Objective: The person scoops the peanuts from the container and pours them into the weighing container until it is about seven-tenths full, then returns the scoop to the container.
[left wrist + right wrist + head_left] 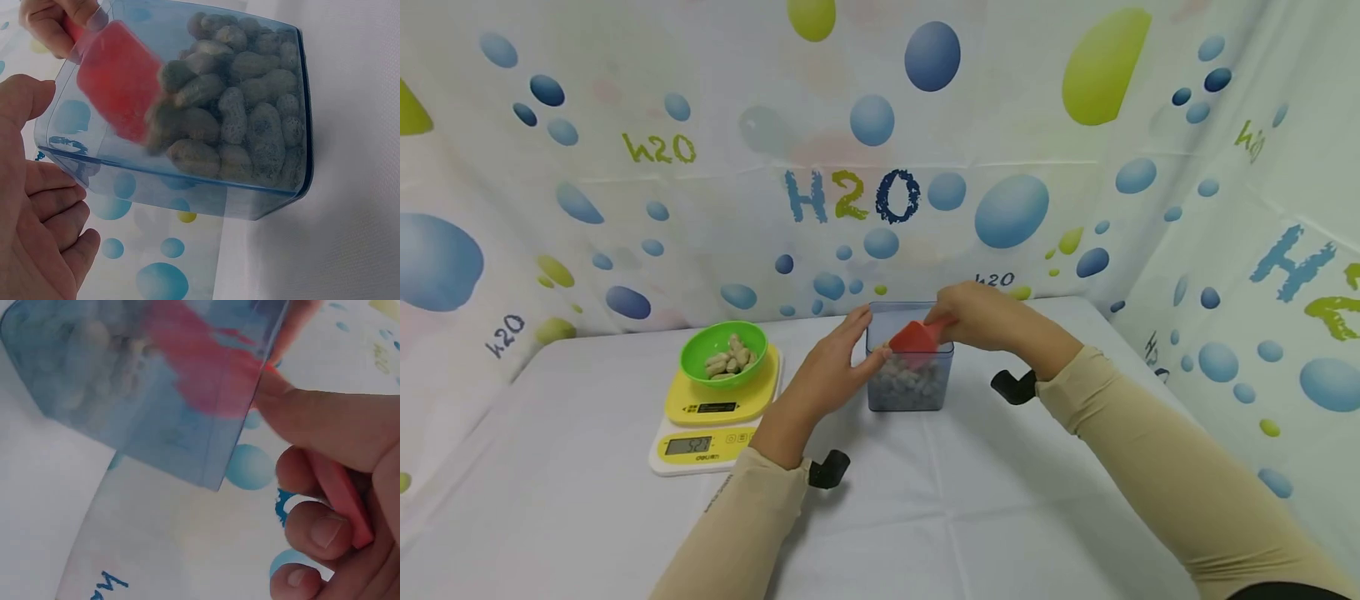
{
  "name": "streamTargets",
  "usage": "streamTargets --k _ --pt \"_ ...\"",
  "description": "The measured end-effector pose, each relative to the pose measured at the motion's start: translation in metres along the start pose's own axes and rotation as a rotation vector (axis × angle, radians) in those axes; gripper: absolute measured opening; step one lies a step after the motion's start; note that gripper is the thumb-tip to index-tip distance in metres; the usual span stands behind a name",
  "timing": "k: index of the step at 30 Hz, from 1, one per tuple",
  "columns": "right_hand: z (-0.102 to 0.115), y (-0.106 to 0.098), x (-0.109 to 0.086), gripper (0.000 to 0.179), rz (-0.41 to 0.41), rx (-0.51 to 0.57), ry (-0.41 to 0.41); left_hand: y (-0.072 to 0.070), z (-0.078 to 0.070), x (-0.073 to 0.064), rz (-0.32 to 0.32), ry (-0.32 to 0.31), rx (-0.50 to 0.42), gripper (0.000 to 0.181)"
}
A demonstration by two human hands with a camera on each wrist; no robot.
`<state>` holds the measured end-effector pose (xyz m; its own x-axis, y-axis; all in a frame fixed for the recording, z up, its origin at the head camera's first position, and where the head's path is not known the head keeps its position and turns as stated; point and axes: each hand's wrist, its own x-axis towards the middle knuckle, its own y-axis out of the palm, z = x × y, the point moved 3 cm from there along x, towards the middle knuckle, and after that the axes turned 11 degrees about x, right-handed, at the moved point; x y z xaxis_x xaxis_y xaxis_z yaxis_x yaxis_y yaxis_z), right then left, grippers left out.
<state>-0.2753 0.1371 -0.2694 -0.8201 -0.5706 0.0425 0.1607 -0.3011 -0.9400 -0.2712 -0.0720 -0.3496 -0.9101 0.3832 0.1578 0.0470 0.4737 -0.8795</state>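
Note:
A clear bluish plastic box point(910, 387) stands on the table, its lower part filled with peanuts in shells point(234, 125). My right hand point(981, 321) grips the handle of a red scoop point(914, 337), fingers curled round it as the right wrist view shows. The scoop's blade dips through the box's open top, down against the peanuts. At the box's left side is my left hand point(831, 367), its fingers fairly straight and its fingertips at the rim. In the left wrist view the thumb stands apart from the other fingers, beside the box's mouth.
Left of the box, a yellow and white kitchen scale point(718, 437) carries a green bowl point(700, 343) with several peanuts in it. Its display seems to read 527. A white cloth covers the table point(880, 533), and a curtain with bubble prints point(722, 217) hangs behind it.

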Motion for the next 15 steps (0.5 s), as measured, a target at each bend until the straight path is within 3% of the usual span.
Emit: streamTargets --k 4,8,15 --pt "0.000 -0.003 -0.003 0.025 -0.027 -0.049 0.024 -0.001 0.000 0.000 -0.005 0.001 -0.001 0.075" --pt "0.008 0.002 -0.002 0.023 -0.015 -0.127 -0.002 -0.001 0.001 -0.001 -0.017 0.009 -0.002 0.074" --pt "0.001 0.014 -0.001 0.024 -0.029 0.005 0.004 0.002 0.001 0.001 -0.008 0.013 0.016 0.076"
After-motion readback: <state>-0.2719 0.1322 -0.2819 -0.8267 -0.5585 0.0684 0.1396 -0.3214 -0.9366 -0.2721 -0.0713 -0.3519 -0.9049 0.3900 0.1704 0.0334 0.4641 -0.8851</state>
